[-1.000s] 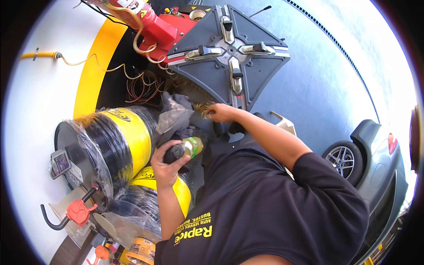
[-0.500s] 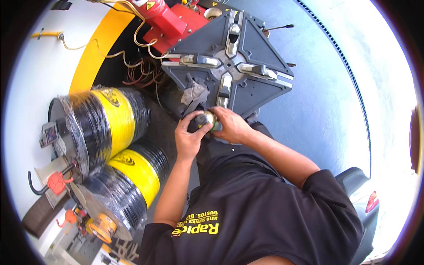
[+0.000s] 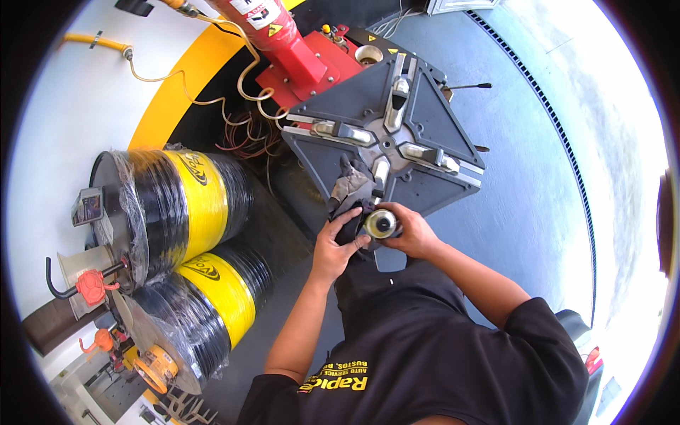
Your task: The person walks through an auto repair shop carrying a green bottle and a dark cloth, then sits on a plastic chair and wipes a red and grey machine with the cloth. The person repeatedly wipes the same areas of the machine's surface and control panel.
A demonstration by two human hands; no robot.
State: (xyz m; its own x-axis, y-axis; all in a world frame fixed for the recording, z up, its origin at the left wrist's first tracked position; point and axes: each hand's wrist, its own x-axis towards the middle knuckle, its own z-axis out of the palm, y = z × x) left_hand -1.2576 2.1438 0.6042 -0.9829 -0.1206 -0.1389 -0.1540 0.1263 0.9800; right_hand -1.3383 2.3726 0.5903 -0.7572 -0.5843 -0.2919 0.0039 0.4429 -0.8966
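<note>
Just above our lap, near the middle of the view, our right hand (image 3: 416,235) has its fingers curled around the right side of a small round bottle (image 3: 381,224), which we see from above as a pale ring with a dark spot at its centre. Close on its left, our left hand (image 3: 331,249) is closed on a crumpled grey and black cloth (image 3: 352,185) (whether something else sits in its darkest folds, we cannot tell). Our left thumb points toward the bottle, close beside it.

Beyond our fingertips spreads a dark grey turntable (image 3: 440,117), four-sided, with silver clamps (image 3: 346,132) set along the arms of a cross; the cloth shows in front of its nearest edge. Behind it rises a red machine column (image 3: 297,64), with a small pale cup (image 3: 368,55) to its right and a loose, looping cream hose (image 3: 249,74) to its left.

Well to our left are two black drums (image 3: 237,191) with broad yellow bands, wrapped in clear film; an orange pump handle (image 3: 93,287) juts out nearby. To our right stretches blue-grey floor (image 3: 524,170), crossed by a dark drain grating (image 3: 549,106). Below, our black shirt (image 3: 453,361) fills the lower edge.
</note>
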